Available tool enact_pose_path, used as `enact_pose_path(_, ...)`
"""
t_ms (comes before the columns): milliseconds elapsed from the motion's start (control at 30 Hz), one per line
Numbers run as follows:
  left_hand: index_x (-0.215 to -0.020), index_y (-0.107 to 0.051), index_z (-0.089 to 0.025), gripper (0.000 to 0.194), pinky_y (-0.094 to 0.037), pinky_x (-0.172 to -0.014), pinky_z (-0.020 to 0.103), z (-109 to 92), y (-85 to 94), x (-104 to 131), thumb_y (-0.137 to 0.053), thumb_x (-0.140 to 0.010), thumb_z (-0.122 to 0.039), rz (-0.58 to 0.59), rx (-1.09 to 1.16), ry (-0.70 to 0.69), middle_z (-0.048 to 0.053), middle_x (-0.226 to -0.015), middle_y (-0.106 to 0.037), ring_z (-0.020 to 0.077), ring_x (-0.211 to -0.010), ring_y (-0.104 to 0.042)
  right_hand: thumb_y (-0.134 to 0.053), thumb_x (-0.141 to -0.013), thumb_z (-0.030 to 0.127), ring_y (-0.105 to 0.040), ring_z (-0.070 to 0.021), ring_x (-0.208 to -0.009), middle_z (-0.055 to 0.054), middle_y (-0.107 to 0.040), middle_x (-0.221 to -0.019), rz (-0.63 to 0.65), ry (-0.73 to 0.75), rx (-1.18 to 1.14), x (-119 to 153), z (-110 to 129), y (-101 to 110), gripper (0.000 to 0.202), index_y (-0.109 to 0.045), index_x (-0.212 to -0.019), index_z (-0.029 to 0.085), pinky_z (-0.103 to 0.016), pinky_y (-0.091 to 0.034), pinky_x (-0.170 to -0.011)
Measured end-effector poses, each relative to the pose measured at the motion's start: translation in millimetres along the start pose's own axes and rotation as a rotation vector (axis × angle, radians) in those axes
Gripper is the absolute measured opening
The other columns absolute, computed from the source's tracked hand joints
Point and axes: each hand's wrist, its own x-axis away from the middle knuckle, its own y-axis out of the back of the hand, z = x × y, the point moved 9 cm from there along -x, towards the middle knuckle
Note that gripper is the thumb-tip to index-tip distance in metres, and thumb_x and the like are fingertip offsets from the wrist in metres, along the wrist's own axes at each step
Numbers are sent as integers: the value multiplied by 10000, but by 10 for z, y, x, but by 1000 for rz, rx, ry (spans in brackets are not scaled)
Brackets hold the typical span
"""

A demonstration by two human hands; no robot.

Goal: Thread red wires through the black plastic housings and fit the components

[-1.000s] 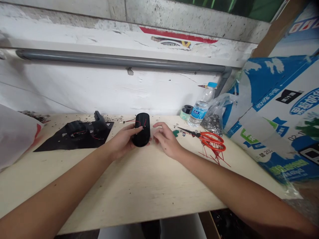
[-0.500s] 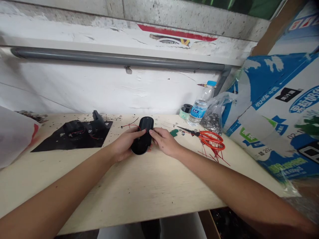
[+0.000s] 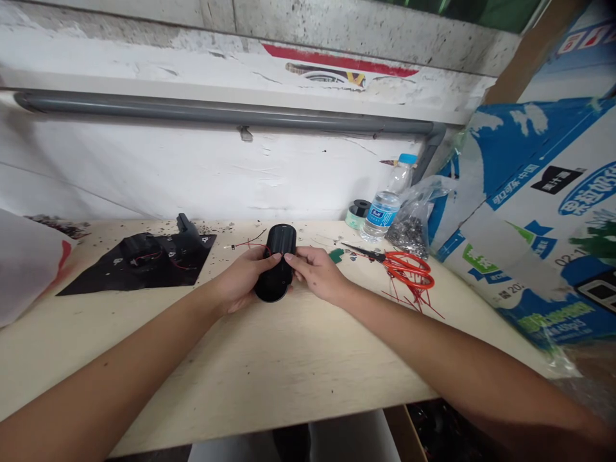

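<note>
A black oval housing (image 3: 275, 281) is held upright between both hands above the middle of the table. My left hand (image 3: 245, 274) wraps its left side, with the thumb on the housing's face. On the right side, my right hand (image 3: 315, 273) grips it, its thumb tip close to the left thumb. A thin red and black wire (image 3: 250, 242) sticks out to the left of the housing, ending in a small connector. What lies under the thumbs is hidden.
Black parts (image 3: 139, 247) lie on a black sheet (image 3: 86, 276) at the left. Orange-handled scissors (image 3: 409, 268) rest on red wires at the right, near a water bottle (image 3: 380, 215), a tape roll (image 3: 356, 215) and a plastic bag of small metal parts (image 3: 409, 231).
The thumbs have moved slightly lower and closer together on the housing. Both hands still hold it in nearly the same place.
</note>
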Motion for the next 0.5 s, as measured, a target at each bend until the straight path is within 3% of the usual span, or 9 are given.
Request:
enact_pose_path(267, -948, -608, -152, 199, -548, -645, 307, -75, -71, 42, -654, -883, -334, -17, -161, -85, 71, -747, -717, 204, -674, -689, -582, -871, 455, -418, -88, -387, 65, -482, -429, -56, -42, -28, 46, -35, -36, 323, -584, -713, 174, -222, -327, -440)
enact_pose_path(500, -987, -607, -149, 240, -537, -633, 319, -133, -63, 57, -668, -853, -338, -69, -230, -124, 60, -747, -700, 214, -674, -684, -611, -839, 474, -372, -70, -327, 59, -480, -399, -131, -78, -39, 89, 28, -31, 382, -516, -601, 191, -208, -284, -369)
